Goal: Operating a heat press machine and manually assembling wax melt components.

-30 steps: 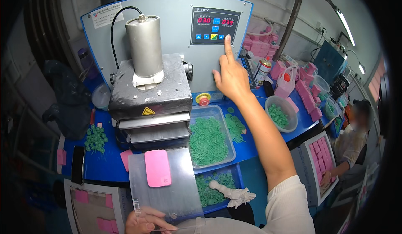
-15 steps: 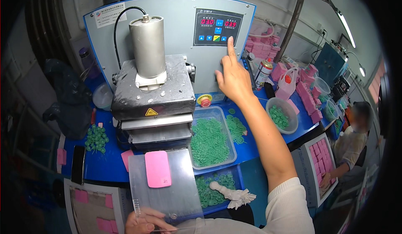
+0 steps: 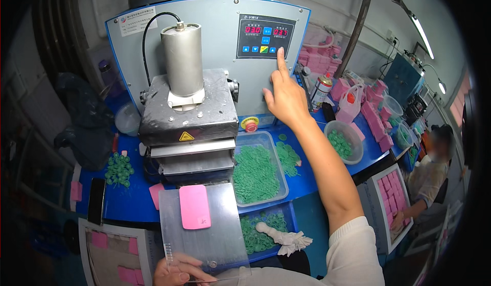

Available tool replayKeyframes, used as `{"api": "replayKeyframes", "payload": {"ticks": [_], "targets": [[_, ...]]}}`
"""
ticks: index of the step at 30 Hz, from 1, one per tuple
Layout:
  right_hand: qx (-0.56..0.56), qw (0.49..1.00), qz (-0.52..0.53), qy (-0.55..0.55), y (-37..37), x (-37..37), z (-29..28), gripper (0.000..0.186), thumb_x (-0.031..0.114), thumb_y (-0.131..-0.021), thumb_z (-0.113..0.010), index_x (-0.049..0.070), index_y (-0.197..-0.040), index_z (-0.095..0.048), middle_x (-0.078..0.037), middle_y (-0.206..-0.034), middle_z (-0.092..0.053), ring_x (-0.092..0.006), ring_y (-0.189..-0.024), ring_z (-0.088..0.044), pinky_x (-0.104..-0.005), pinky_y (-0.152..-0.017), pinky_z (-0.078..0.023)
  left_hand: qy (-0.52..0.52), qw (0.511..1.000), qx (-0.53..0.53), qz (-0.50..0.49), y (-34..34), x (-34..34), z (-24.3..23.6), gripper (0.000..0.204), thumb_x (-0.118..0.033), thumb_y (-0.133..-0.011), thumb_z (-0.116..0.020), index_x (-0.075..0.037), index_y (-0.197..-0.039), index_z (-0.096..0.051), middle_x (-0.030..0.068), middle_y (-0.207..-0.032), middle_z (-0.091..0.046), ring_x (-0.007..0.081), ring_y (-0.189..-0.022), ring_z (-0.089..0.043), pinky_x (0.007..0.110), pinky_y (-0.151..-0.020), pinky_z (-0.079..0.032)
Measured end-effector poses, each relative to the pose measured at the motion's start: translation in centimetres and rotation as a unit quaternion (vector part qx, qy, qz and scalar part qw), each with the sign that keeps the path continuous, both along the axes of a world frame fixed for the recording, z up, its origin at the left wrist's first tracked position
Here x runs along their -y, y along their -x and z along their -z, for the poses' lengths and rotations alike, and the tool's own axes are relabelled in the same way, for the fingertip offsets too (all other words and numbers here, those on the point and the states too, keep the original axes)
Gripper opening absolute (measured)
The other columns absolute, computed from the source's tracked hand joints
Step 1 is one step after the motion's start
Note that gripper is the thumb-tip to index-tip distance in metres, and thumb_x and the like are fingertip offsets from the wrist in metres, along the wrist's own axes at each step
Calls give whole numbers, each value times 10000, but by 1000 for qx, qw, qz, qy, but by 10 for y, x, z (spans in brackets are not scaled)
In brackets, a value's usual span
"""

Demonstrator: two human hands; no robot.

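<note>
My right hand (image 3: 288, 97) reaches up to the control panel (image 3: 265, 36) of a grey machine. Its index fingertip touches a button at the panel's lower right, the thumb stands apart, and nothing is held. Low in the view, my left hand (image 3: 180, 269) grips the near edge of a flat metal plate (image 3: 220, 217) with a clear sheet at its near end. A pink rounded rectangular slab (image 3: 195, 207) lies on this plate. Just beyond it stands the machine's press block (image 3: 190, 122), topped by a metal cylinder (image 3: 182, 61), with metal plates under it.
Right of the press, a clear tub (image 3: 282, 194) holds small green pieces, above a blue tray (image 3: 290, 217) with green rings. A white cloth bundle (image 3: 288, 239) lies over that tray. Farther right are a round bowl (image 3: 353, 157), a spray can (image 3: 321, 90) and a seated person (image 3: 427, 178).
The digits in the panel's right-hand red readout have changed. My fingertip stays at the same button, and my left hand keeps its grip; the whole view has shifted slightly.
</note>
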State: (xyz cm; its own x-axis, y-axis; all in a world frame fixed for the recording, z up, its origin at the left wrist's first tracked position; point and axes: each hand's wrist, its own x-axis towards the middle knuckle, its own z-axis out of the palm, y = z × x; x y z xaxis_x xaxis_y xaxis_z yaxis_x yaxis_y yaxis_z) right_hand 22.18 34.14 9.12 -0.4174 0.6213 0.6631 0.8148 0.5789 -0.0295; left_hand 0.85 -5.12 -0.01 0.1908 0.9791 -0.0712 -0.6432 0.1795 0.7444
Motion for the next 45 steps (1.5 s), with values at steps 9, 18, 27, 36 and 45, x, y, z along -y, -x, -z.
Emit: {"api": "replayKeyframes", "payload": {"ticks": [9, 18, 27, 36, 45], "targets": [[-12, 1000, -11, -7, -3, -4, 4, 288, 93, -753, -694, -3, -916, -477, -268, -1529, -166, -366, -824, -637, -455, -683, -525, 0, 1000, -3, -1, -3, 0, 0, 570, -238, -885, -625, 149, -1220, -376, 333, -962, -650, 315, -777, -688, 356, -677, -575], [-22, 999, -23, -31, -2, -1, 3, 282, 84, -754, -690, -5, -915, -476, -252, -1534, -169, -368, -850, -629, -456, -693, -523, -6, 1000, 2, -5, -2, 0, 5, 570, -256, -894, -628, 146, -1221, -389, 325, -964, -655, 299, -771, -691, 346, -677, -575], [0, 1000, -10, -17, -2, -5, 6, 272, 72, -746, -687, -9, -908, -485, -243, -1542, -147, -360, -838, -629, -448, -704, -526, -12, 1000, -6, 0, -1, -1, 6, 603, -273, -886, -642, 146, -1230, -378, 328, -974, -650, 310, -774, -690, 357, -677, -578], [12, 1000, 6, 7, -3, -4, 4, 300, 84, -742, -694, -4, -915, -466, -243, -1545, -135, -363, -848, -627, -448, -711, -527, -11, 1000, -8, 0, -2, 3, 5, 603, -280, -887, -642, 146, -1224, -378, 323, -970, -653, 306, -771, -689, 354, -674, -576], [14, 999, -18, -31, -9, 1, -1, 304, 79, -741, -694, -6, -931, -473, -239, -1541, -153, -352, -838, -618, -443, -696, -529, -18, 1000, -13, 0, -3, 4, 4, 619, -293, -880, -647, 150, -1219, -377, 326, -962, -653, 310, -767, -690, 356, -675, -578]]}}
